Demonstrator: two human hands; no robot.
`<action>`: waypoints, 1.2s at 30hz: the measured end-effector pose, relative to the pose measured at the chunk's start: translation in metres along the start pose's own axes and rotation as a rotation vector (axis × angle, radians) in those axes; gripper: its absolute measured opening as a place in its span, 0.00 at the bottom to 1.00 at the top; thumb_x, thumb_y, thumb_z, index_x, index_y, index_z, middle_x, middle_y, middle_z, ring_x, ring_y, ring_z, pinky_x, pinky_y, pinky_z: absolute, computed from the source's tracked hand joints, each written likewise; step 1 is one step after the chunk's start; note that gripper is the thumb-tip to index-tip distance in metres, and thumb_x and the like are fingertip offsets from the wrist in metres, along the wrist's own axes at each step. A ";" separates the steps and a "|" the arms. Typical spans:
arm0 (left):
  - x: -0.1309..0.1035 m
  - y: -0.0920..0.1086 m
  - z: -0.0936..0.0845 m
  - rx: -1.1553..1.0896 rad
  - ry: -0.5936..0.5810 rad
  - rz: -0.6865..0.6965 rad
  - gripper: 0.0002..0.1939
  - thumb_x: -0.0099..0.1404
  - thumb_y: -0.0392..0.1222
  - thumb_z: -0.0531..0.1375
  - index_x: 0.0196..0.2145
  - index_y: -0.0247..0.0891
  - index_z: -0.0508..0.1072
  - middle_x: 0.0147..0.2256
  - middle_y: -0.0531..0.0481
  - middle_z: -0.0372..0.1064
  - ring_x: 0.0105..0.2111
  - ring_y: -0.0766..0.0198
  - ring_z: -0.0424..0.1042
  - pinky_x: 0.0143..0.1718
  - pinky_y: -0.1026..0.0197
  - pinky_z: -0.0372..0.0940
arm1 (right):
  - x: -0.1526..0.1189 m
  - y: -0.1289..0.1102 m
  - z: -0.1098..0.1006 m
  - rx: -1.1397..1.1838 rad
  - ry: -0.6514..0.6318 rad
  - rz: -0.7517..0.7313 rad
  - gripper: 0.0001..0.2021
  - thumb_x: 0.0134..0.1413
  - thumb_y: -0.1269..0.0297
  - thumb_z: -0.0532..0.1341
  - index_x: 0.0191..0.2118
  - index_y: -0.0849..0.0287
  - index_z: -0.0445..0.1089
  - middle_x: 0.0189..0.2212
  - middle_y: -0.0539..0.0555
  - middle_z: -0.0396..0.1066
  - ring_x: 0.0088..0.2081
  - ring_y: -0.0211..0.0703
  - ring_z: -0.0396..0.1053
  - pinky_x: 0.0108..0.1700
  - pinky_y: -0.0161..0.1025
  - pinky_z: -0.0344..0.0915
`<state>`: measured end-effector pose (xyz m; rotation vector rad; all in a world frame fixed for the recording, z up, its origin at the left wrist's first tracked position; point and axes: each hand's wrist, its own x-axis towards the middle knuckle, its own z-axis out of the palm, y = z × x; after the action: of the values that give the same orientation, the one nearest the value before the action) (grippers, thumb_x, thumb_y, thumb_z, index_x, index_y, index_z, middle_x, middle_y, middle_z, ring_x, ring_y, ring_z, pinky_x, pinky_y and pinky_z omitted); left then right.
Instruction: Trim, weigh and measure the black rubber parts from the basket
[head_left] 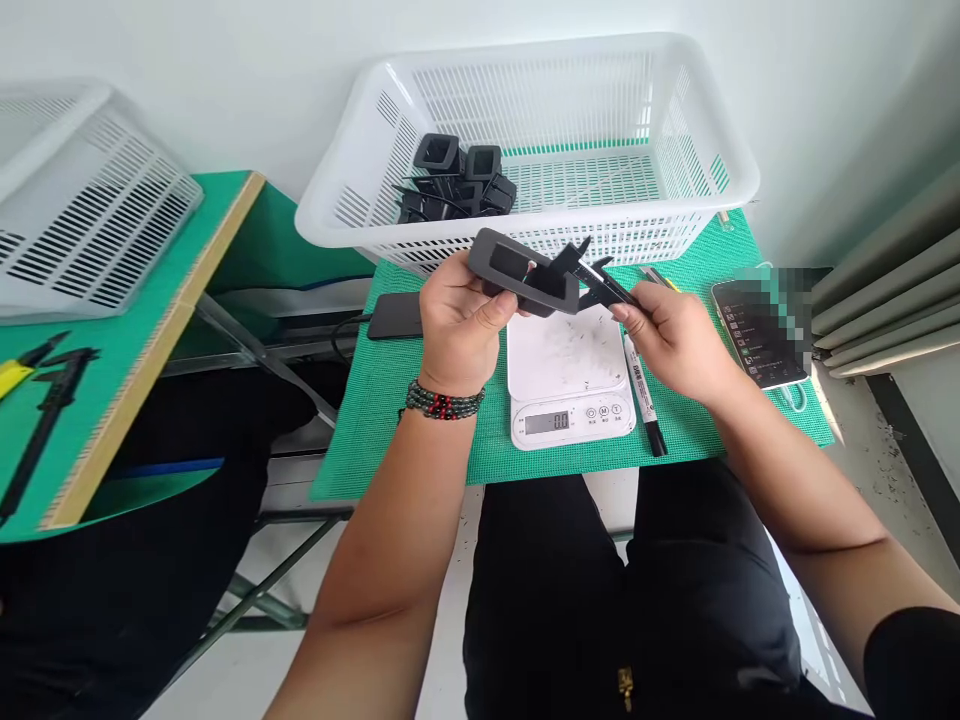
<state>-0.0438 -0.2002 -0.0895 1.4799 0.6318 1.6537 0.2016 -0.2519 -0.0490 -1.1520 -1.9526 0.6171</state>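
My left hand (461, 325) is closed on a black rectangular frame-shaped part (487, 262) with a hollow middle, its thumb on the near rim. In my right hand (671, 335) is a black caliper (611, 285), whose jaws reach to the right end of the part; whether they touch its wall I cannot tell. Beneath both hands sits a white digital scale (574, 430) with dark specks on its plate and 0.0 on its display. A white marker with a black cap (643, 400) lies along the scale's right side.
Behind my hands stands a white slotted basket (525, 230) with several black parts (450, 185) inside. A phone (761, 330) lies at right; a dark flat object (394, 316) at left. On the neighbouring green table (142, 365) are another basket (97, 200) and another caliper (52, 410).
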 end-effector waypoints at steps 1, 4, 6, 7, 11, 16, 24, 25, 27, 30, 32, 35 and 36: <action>0.000 0.001 0.001 -0.027 -0.008 -0.023 0.18 0.59 0.59 0.75 0.37 0.45 0.81 0.33 0.51 0.76 0.28 0.63 0.75 0.28 0.60 0.73 | 0.000 -0.001 0.000 0.014 -0.045 -0.003 0.19 0.73 0.55 0.56 0.29 0.52 0.52 0.20 0.47 0.60 0.24 0.39 0.53 0.29 0.41 0.48; 0.001 0.003 0.002 -0.107 -0.031 -0.064 0.16 0.60 0.57 0.74 0.38 0.45 0.83 0.32 0.50 0.76 0.27 0.64 0.73 0.24 0.61 0.70 | -0.002 -0.006 -0.002 0.080 -0.163 -0.011 0.12 0.72 0.65 0.54 0.33 0.52 0.55 0.23 0.49 0.67 0.25 0.41 0.60 0.30 0.41 0.51; 0.001 0.004 0.001 -0.139 -0.041 -0.075 0.15 0.61 0.56 0.74 0.38 0.44 0.83 0.31 0.50 0.75 0.26 0.65 0.72 0.24 0.61 0.69 | -0.002 -0.008 -0.002 0.104 -0.192 -0.012 0.11 0.71 0.67 0.54 0.33 0.52 0.56 0.24 0.50 0.68 0.26 0.41 0.63 0.30 0.41 0.52; 0.002 0.004 0.001 -0.146 -0.043 -0.082 0.15 0.60 0.56 0.74 0.37 0.44 0.83 0.31 0.51 0.74 0.26 0.65 0.72 0.24 0.61 0.69 | -0.002 -0.008 -0.003 0.107 -0.193 -0.009 0.11 0.71 0.68 0.54 0.34 0.52 0.56 0.24 0.50 0.68 0.26 0.41 0.63 0.31 0.41 0.53; 0.002 0.003 -0.001 -0.165 -0.046 -0.111 0.17 0.59 0.55 0.75 0.37 0.41 0.82 0.32 0.49 0.73 0.27 0.63 0.72 0.26 0.58 0.69 | -0.002 -0.009 -0.004 0.107 -0.199 0.002 0.09 0.71 0.68 0.54 0.35 0.53 0.58 0.23 0.49 0.68 0.26 0.41 0.63 0.30 0.41 0.53; 0.001 0.003 0.000 -0.159 -0.027 -0.123 0.18 0.58 0.55 0.76 0.35 0.40 0.81 0.32 0.48 0.73 0.26 0.63 0.72 0.25 0.58 0.67 | -0.004 -0.006 0.000 0.102 -0.129 0.044 0.10 0.71 0.66 0.56 0.34 0.53 0.60 0.22 0.48 0.66 0.25 0.40 0.62 0.30 0.40 0.53; 0.005 0.003 0.002 -0.136 0.084 -0.082 0.16 0.58 0.58 0.75 0.38 0.47 0.84 0.32 0.50 0.78 0.26 0.63 0.71 0.21 0.59 0.62 | 0.000 0.001 0.003 0.315 0.306 0.117 0.23 0.69 0.39 0.59 0.32 0.54 0.65 0.22 0.46 0.60 0.24 0.37 0.60 0.26 0.38 0.56; 0.005 0.003 0.002 -0.136 0.086 -0.087 0.16 0.57 0.58 0.75 0.37 0.48 0.84 0.32 0.50 0.78 0.26 0.63 0.71 0.21 0.60 0.62 | 0.000 0.002 0.003 0.367 0.358 0.104 0.24 0.69 0.37 0.59 0.33 0.53 0.66 0.22 0.46 0.59 0.23 0.37 0.59 0.25 0.38 0.56; 0.006 0.002 0.001 -0.141 0.081 -0.092 0.16 0.57 0.59 0.75 0.37 0.47 0.83 0.32 0.50 0.78 0.25 0.63 0.71 0.21 0.60 0.61 | 0.001 0.005 0.004 0.463 0.440 0.066 0.24 0.68 0.35 0.58 0.35 0.52 0.67 0.21 0.45 0.57 0.22 0.36 0.59 0.25 0.37 0.58; 0.006 0.000 0.002 -0.151 0.087 -0.097 0.17 0.57 0.58 0.75 0.35 0.44 0.82 0.32 0.50 0.77 0.25 0.64 0.70 0.21 0.60 0.61 | 0.004 0.014 0.011 0.553 0.507 0.009 0.22 0.67 0.35 0.59 0.39 0.51 0.68 0.22 0.45 0.57 0.23 0.36 0.62 0.26 0.37 0.62; 0.006 0.000 0.003 -0.157 0.090 -0.108 0.18 0.56 0.57 0.76 0.35 0.43 0.81 0.32 0.48 0.76 0.25 0.63 0.71 0.21 0.60 0.60 | 0.008 0.022 0.018 0.569 0.525 0.001 0.22 0.65 0.36 0.62 0.40 0.51 0.69 0.25 0.46 0.60 0.26 0.37 0.63 0.28 0.37 0.63; 0.006 0.000 0.003 -0.180 0.091 -0.115 0.18 0.56 0.56 0.76 0.37 0.43 0.81 0.33 0.48 0.76 0.25 0.63 0.71 0.21 0.58 0.59 | 0.014 0.033 0.028 0.583 0.519 0.057 0.23 0.60 0.36 0.66 0.38 0.52 0.66 0.27 0.46 0.60 0.27 0.36 0.61 0.28 0.37 0.62; 0.006 0.000 0.003 -0.191 0.092 -0.110 0.18 0.56 0.56 0.76 0.37 0.42 0.81 0.33 0.48 0.76 0.25 0.63 0.71 0.21 0.58 0.58 | 0.015 0.035 0.030 0.588 0.512 0.086 0.24 0.60 0.35 0.67 0.37 0.53 0.65 0.27 0.46 0.59 0.27 0.36 0.60 0.28 0.36 0.61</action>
<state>-0.0411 -0.1957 -0.0857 1.2180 0.5770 1.6545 0.1903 -0.2226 -0.0862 -0.9031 -1.1818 0.7831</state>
